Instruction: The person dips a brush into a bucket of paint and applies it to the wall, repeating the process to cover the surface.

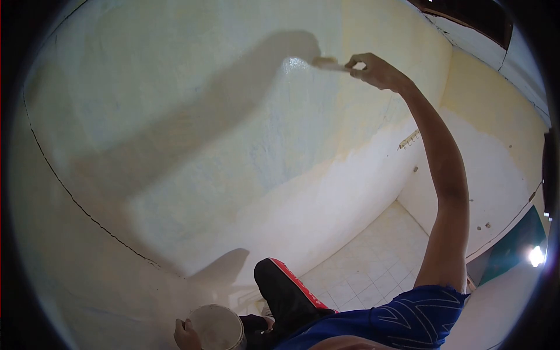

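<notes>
My right hand (373, 70) is raised at the upper right, its fingers closed round the handle of a paint brush (328, 63). The bristles point left and are at or very near the wall (233, 140), beside a wet, shiny patch. Low in the view, my left hand (185, 335) grips the left rim of a round bucket (217, 326). What the bucket holds is hard to make out. The wall is pale green and yellow above and white lower down.
A hook rack (409, 140) hangs near the corner. Long dark cracks run down the left wall. Pale floor tiles (373, 262) show beyond my bent knee (280, 286). A bright lamp (536, 255) shines at the right edge, near a dark green panel (513, 242).
</notes>
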### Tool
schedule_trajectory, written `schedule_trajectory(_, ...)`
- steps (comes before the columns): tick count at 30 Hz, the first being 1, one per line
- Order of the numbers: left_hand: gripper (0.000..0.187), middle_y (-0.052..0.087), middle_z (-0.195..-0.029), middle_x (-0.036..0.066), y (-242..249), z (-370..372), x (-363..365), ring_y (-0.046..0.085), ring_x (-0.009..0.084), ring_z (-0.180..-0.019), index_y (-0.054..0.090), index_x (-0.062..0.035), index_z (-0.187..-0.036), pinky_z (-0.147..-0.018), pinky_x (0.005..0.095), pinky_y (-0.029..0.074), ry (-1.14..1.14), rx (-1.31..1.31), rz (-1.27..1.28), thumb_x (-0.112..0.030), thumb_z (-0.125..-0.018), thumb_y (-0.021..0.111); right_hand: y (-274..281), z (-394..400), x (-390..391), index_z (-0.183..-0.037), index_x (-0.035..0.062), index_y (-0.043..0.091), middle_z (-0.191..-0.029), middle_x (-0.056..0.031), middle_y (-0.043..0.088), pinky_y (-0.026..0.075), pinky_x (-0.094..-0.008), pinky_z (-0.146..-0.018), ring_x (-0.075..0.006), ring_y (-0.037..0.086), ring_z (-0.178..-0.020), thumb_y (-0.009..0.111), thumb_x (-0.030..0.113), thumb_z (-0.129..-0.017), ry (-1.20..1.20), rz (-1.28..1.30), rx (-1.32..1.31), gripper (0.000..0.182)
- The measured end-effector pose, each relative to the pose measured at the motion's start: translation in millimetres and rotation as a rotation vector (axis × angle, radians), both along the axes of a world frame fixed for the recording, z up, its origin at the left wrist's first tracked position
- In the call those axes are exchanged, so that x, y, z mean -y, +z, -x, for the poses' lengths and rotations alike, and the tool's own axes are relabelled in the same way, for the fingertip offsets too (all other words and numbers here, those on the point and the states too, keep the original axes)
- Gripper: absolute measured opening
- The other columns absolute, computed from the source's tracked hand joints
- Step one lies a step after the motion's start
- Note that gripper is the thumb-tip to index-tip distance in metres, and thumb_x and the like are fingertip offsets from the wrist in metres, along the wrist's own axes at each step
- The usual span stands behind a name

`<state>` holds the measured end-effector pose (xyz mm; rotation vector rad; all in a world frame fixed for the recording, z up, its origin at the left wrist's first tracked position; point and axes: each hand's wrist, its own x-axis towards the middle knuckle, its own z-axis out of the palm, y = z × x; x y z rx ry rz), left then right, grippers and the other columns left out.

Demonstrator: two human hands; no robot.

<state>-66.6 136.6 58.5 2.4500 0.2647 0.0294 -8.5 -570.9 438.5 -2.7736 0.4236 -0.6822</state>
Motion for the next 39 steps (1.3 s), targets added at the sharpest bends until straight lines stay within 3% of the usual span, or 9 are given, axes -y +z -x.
schedule_trajectory(4, 0.033, 0.059, -0.086, 0.024, -19, -8, -26, 0.051, 0.0371, -0.076, 0.055, 0.0029, -0.100, -0.075, 0.0472, 0.045, -0.007, -0.040, 0.242, -0.029, -0.103, 0.049, 44, 11, 4, -0.116, 0.0107, 0.069, -0.073, -0.0002, 0.053, 0.029, -0.0233, -0.040, -0.0075, 0.039, -0.050, 0.066, 0.027, -0.096, -0.019, -0.076, 0.081, 0.025)
schedule_trajectory(11, 0.032, 0.060, -0.087, 0.024, 3, 11, 3, 0.053, 0.0386, -0.077, 0.055, 0.0020, -0.100, -0.076, 0.0483, 0.045, -0.025, 0.002, -0.126, -0.029, -0.103, 0.049, 155, -22, 20, -0.116, 0.0051, 0.068, -0.067, -0.0073, 0.058, 0.044, -0.0345, -0.044, -0.0164, 0.052, -0.051, 0.065, 0.025, -0.096, -0.013, 0.053, 0.636, 0.028)
schedule_trajectory(16, 0.032, 0.062, -0.091, 0.025, -34, 1, -26, 0.056, 0.0395, -0.081, 0.056, 0.0023, -0.102, -0.078, 0.0481, 0.046, -0.064, 0.079, 0.302, -0.029, -0.103, 0.049, 78, -49, 47, -0.121, 0.0134, 0.065, -0.065, 0.0023, 0.051, 0.031, -0.0289, -0.042, -0.0068, 0.038, -0.051, 0.063, 0.031, -0.100, 0.034, 0.060, 0.601, 0.028)
schedule_trajectory(24, 0.031, 0.060, -0.089, 0.024, -9, -6, -20, 0.053, 0.0389, -0.079, 0.054, 0.0032, -0.101, -0.077, 0.0467, 0.046, 0.029, -0.135, 0.142, -0.026, -0.104, 0.048, -82, -17, 50, -0.119, 0.0084, 0.069, -0.082, -0.0055, 0.067, 0.048, -0.0326, -0.058, -0.0133, 0.054, -0.060, 0.065, 0.023, -0.097, 0.185, 0.123, 0.037, 0.026)
schedule_trajectory(28, 0.030, 0.059, -0.088, 0.024, -8, -1, -22, 0.054, 0.0369, -0.079, 0.054, 0.0037, -0.100, -0.077, 0.0456, 0.046, -0.035, -0.091, 0.119, -0.026, -0.103, 0.048, -28, -3, 18, -0.115, 0.0122, 0.072, -0.073, -0.0024, 0.058, 0.034, -0.0273, -0.037, -0.0098, 0.046, -0.050, 0.069, 0.022, -0.094, 0.083, -0.077, -0.165, 0.023)
schedule_trajectory(32, 0.031, 0.059, -0.088, 0.025, -3, 5, -15, 0.054, 0.0372, -0.079, 0.053, 0.0043, -0.101, -0.077, 0.0456, 0.046, 0.021, -0.084, 0.063, -0.026, -0.103, 0.049, 75, -13, 34, -0.119, 0.0170, 0.072, -0.075, -0.0035, 0.055, 0.034, -0.0266, -0.039, -0.0092, 0.043, -0.052, 0.067, 0.021, -0.094, 0.043, 0.142, 0.078, 0.026)
schedule_trajectory(34, 0.032, 0.059, -0.088, 0.025, 2, 10, -5, 0.054, 0.0378, -0.079, 0.053, 0.0044, -0.101, -0.078, 0.0458, 0.046, 0.036, -0.064, 0.022, -0.027, -0.103, 0.049, 116, -8, 14, -0.112, 0.0056, 0.070, -0.063, -0.0033, 0.056, 0.043, -0.0301, -0.043, -0.0130, 0.050, -0.050, 0.067, 0.022, -0.095, -0.024, 0.074, 0.186, 0.024)
schedule_trajectory(37, 0.033, 0.060, -0.092, 0.026, 12, 11, 4, 0.054, 0.0385, -0.081, 0.054, 0.0043, -0.103, -0.080, 0.0460, 0.046, 0.037, -0.067, -0.056, -0.029, -0.103, 0.048, 115, -6, -1, -0.108, 0.0053, 0.072, -0.065, -0.0047, 0.059, 0.046, -0.0303, -0.046, -0.0126, 0.053, -0.055, 0.068, 0.021, -0.095, -0.074, 0.022, 0.393, 0.021)
schedule_trajectory(39, 0.036, 0.062, -0.098, 0.026, -4, 2, -8, 0.054, 0.0380, -0.085, 0.055, 0.0042, -0.107, -0.083, 0.0453, 0.046, 0.040, -0.058, 0.269, -0.031, -0.104, 0.048, 95, -13, 11, -0.108, 0.0028, 0.071, -0.069, -0.0087, 0.062, 0.048, -0.0322, -0.050, -0.0143, 0.056, -0.059, 0.067, 0.022, -0.095, 0.007, -0.040, 0.557, 0.023)
